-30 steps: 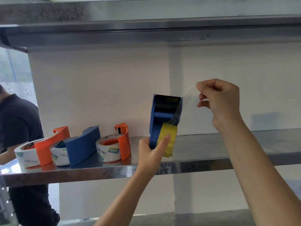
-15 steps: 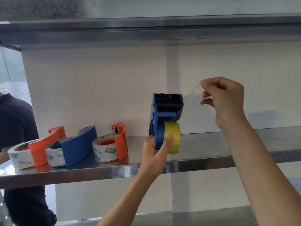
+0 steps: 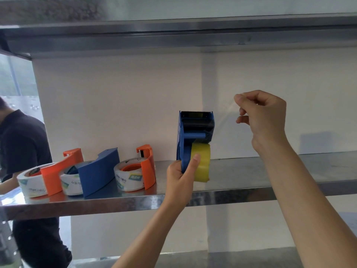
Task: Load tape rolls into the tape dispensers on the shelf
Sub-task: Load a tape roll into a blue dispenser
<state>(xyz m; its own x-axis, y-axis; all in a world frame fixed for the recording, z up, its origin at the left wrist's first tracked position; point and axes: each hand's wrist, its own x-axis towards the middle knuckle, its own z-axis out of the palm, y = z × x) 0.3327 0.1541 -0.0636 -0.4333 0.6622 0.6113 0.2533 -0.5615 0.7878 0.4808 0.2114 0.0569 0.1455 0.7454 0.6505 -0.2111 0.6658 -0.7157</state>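
Your left hand [image 3: 180, 177] grips the upright blue dispenser [image 3: 190, 140], thumb on its yellow tape roll [image 3: 201, 163] | your right hand [image 3: 263, 117] pinches the clear tape end [image 3: 225, 118] up and right | three loaded dispensers lie left on the shelf [image 3: 241, 192]

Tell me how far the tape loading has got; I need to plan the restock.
Done, it seems: three dispensers lie on the shelf with white rolls in them, two orange and one blue. In hand: the left hand holds a fourth, blue dispenser with a yellow roll, while the right hand pulls a clear tape strip off to the side. Left: bringing that strip to the toothed edge.
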